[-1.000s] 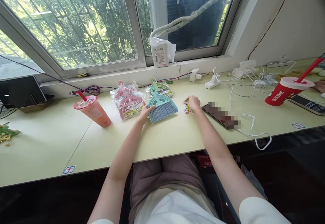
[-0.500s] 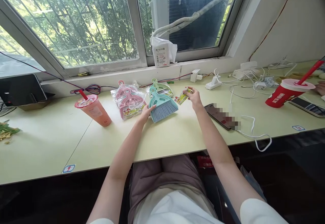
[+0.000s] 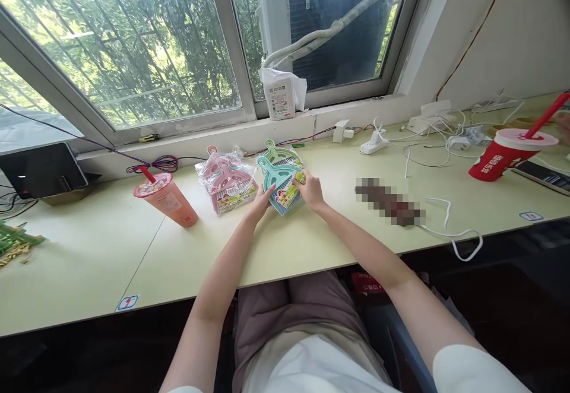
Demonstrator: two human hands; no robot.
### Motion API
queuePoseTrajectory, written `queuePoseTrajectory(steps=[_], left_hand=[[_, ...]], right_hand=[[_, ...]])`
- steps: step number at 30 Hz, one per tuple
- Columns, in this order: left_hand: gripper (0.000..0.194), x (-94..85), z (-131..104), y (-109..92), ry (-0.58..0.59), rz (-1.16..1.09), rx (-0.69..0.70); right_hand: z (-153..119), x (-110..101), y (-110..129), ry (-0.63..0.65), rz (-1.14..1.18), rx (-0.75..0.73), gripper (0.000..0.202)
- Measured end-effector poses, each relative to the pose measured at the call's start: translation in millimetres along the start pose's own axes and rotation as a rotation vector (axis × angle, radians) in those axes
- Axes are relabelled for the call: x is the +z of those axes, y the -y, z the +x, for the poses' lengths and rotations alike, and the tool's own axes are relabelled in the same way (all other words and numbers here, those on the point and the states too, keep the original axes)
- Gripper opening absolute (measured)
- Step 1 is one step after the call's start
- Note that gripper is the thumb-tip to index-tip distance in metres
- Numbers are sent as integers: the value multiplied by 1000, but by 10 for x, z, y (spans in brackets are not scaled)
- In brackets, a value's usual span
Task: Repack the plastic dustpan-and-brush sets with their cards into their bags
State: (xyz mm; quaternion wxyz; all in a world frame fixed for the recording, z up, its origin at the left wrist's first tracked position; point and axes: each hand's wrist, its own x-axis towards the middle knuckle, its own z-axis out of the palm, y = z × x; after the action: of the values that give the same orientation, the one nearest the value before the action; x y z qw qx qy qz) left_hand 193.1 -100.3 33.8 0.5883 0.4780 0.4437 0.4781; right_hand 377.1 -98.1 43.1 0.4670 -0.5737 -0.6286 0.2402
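Observation:
My left hand [image 3: 262, 202] grips the left edge of a teal toy dustpan and brush set [image 3: 276, 174], tilted up off the table. Pinched in my right hand [image 3: 310, 189] is a printed label card [image 3: 287, 193], which lies across the grey-blue bristles and covers much of them. Just behind the teal set is a green dustpan and brush set [image 3: 281, 154]. To the left, pink dustpan and brush sets [image 3: 228, 182] lie in clear plastic wrapping, the front one with a similar printed card over its bristles.
An orange drink cup [image 3: 169, 202] with a red straw leans on the left. A blurred-out phone [image 3: 392, 203] with a white cable [image 3: 463, 235] lies at right. Farther right are a red cup [image 3: 499, 158] and another phone [image 3: 545, 176]. A power strip [image 3: 373, 143] sits near the wall.
My right hand has moved left with the label card and brought it onto the teal set's bristles. My left hand still holds the set. The view has shifted slightly.

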Motion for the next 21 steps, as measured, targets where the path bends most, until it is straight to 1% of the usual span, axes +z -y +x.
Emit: queuePoseTrajectory(steps=[3, 6, 8, 11, 15, 17, 19, 21], left_hand=[[63, 16, -10, -10, 1, 1, 38], [69, 8, -5, 12, -3, 11, 58], [69, -4, 4, 31, -6, 11, 59], [64, -23, 20, 46, -27, 3, 60], [60, -34, 33, 41, -56, -29, 63], [59, -29, 33, 33, -69, -42, 62], [59, -18, 29, 26, -71, -47, 60], [60, -5, 26, 21, -66, -46, 52]], right_hand=[[2, -24, -20, -31, -48, -23, 39], [18, -39, -30, -34, -12, -18, 42], [35, -51, -24, -9, 63, 11, 46], [84, -96, -4, 22, 200, 70, 53], [148, -159, 17, -36, 400, 67, 58], [147, -152, 19, -18, 451, 58, 58], [120, -112, 14, 32, 389, 50, 56], [82, -55, 0, 31, 212, 22, 53]])
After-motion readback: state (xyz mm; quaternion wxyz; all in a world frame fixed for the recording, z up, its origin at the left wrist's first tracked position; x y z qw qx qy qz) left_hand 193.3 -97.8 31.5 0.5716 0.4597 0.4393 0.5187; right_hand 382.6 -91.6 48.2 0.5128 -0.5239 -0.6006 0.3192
